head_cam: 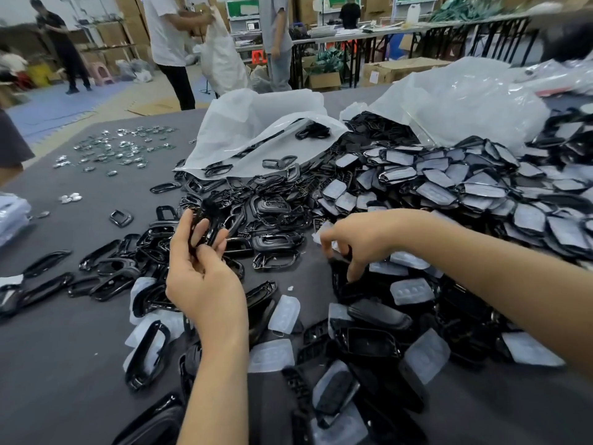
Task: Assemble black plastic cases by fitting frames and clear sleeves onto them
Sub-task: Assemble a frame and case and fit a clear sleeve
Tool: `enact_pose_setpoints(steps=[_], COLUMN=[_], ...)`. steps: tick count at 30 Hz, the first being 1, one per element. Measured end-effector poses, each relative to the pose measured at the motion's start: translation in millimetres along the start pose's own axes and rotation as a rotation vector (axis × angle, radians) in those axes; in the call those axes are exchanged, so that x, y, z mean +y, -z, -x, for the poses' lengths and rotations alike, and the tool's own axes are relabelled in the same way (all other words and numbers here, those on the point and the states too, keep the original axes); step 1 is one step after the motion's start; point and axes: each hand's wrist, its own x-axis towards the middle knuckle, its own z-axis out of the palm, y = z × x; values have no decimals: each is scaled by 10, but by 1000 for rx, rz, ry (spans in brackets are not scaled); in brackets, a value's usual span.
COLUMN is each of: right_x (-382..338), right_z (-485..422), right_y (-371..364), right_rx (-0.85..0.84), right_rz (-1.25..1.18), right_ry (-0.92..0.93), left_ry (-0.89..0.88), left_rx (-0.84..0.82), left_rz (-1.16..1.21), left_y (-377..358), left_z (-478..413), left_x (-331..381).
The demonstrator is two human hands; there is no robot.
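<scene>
My left hand [202, 268] is raised over the table and grips a glossy black frame [208, 224] between thumb and fingers. My right hand [356, 240] reaches down with curled fingers into a heap of black case parts [365, 342] and clear sleeves [412, 290]; its fingertips touch a black piece, and I cannot tell whether they grip it. A pile of loose black frames [272, 213] lies just beyond both hands. Assembled cases with clear sleeves [481, 191] are heaped at the right.
The grey table [64, 364] also carries small shiny metal pieces [118, 149] at the far left and open white plastic bags [256, 123] at the back. More frames [48, 284] lie at the left. Several people stand beyond the table among shelves and boxes.
</scene>
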Motion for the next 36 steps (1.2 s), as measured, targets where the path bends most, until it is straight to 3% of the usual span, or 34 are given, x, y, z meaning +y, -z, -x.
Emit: enact_pose_setpoints(steps=[11, 14, 16, 20, 23, 25, 28, 31, 36], right_x=[-168, -503, -643, -582, -489, -404, -226, -100, -43], right_z=[230, 338, 324, 317, 391, 431, 458, 498, 541], right_y=[-186, -291, -406, -387, -384, -413, -479, -610, -736], right_rx=[416, 243, 104, 54, 162, 373, 693, 817, 832], right_rz=[-76, -118, -17, 3, -396, -794, -1201, -1411, -1545], right_ry=[213, 362, 338, 308, 345, 327, 197, 109, 127], left_ry=[-35, -2, 35, 170, 248, 328, 456, 521, 521], left_rx=[27, 15, -63, -273, -363, -424, -496, -538, -713], left_rz=[4, -16, -54, -158, -161, -83, 58, 109, 127], left_y=[8, 19, 11, -12, -54, -91, -159, -222, -315], left_z=[-36, -55, -35, 16, 56, 97, 187, 306, 562], left_x=[11, -25, -36, -86, -81, -69, -56, -61, -91])
